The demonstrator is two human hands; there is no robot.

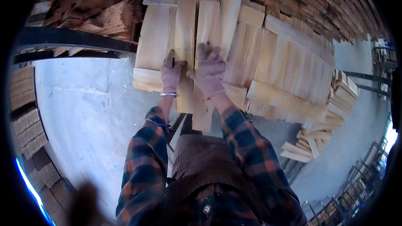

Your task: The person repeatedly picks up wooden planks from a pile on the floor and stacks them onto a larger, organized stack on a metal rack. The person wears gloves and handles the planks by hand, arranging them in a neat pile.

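Observation:
My left hand [171,76], in a light knit glove, rests on the left edge of a long pale wooden board [185,29]. Its thumb and forefinger are apart. Beside it, my right hand [209,70], gloved too, lies over another pale board [202,115] with its fingers spread and slightly bent. A narrow dark gap separates these two boards. Their near ends stick out toward me past the rest of the layer. A further board [229,21] lies slightly slanted just right of my right hand's fingers. The undersides of both hands are hidden.
Pale boards [289,62] lie side by side to the right, with crosswise strips [289,100] over them. Rough brown wood [100,16] is heaped at the far left, behind a dark metal bar [75,38]. Loose pieces [312,142] stand at the right. Brown stacks [29,129] line the left.

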